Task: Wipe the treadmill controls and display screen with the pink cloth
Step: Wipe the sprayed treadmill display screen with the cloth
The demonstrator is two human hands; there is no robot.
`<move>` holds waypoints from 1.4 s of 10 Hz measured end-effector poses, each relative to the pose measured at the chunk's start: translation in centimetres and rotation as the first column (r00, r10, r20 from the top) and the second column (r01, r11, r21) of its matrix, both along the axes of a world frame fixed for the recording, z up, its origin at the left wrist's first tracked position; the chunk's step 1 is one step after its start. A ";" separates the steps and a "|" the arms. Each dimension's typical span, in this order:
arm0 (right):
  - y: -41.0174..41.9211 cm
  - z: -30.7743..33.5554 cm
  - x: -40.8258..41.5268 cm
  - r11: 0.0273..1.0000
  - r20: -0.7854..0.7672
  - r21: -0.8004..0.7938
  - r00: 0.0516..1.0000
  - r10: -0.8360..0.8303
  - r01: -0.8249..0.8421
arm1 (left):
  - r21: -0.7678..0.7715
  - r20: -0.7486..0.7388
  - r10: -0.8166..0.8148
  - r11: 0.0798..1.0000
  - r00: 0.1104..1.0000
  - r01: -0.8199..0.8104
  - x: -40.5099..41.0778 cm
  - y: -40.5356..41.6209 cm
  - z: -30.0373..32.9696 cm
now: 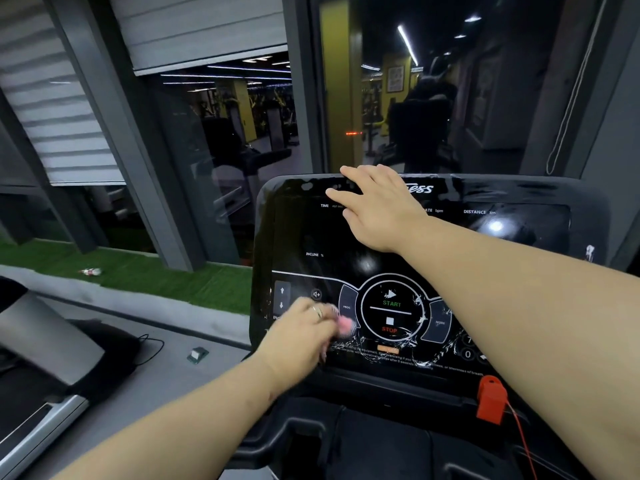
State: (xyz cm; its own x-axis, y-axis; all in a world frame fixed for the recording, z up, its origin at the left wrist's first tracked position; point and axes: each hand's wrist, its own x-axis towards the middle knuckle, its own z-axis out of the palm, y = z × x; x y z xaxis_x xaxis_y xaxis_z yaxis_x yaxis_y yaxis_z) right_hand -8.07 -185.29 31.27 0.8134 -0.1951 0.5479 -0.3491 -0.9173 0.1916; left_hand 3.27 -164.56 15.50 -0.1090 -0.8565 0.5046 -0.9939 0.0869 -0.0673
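Observation:
The black treadmill console (485, 244) fills the middle and right of the view. Its dark display screen (311, 233) sits above the round START/STOP control (390, 311). My left hand (301, 336) grips the pink cloth (344, 324) against the lower left controls, beside the PROG button; the hand and cloth are motion-blurred, and only a small pink patch shows past my fingers. My right hand (375, 206) lies flat with straight fingers on the top of the screen, near the console's upper edge.
A red safety key (491, 398) with a red cord hangs at the console's lower right. Another treadmill (52, 358) stands to the left. Glass panels and grey frames rise behind the console, with a strip of green turf (156, 275) below them.

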 end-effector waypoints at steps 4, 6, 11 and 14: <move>0.3 -0.1 0.0 1.000 0.018 0.004 1.000 -0.014 0.014 | -0.346 -0.362 0.307 0.833 0.880 -0.432 1.5 -2.1 7.5; 0.1 -0.1 0.1 1.000 0.022 -0.026 1.000 -0.010 0.011 | -0.208 -0.213 0.316 0.910 0.924 -0.359 1.6 -1.9 5.3; 0.1 -0.3 0.1 1.000 0.030 -0.017 0.999 -0.013 0.013 | -0.384 -0.171 0.505 0.756 0.846 -0.530 3.3 -2.9 10.1; 0.0 -0.4 0.3 1.000 0.042 -0.024 0.999 -0.012 0.014 | -0.141 -0.064 0.173 0.973 0.983 -0.180 0.5 -1.0 1.7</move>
State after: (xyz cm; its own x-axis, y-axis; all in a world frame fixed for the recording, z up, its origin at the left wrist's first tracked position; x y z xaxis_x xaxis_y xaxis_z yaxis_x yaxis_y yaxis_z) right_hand -7.80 -185.24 30.85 0.7870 -0.1919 0.5864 -0.3692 -0.9079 0.1984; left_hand 3.78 -165.59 17.23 0.0664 -0.7766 0.6265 -0.9952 -0.0971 -0.0149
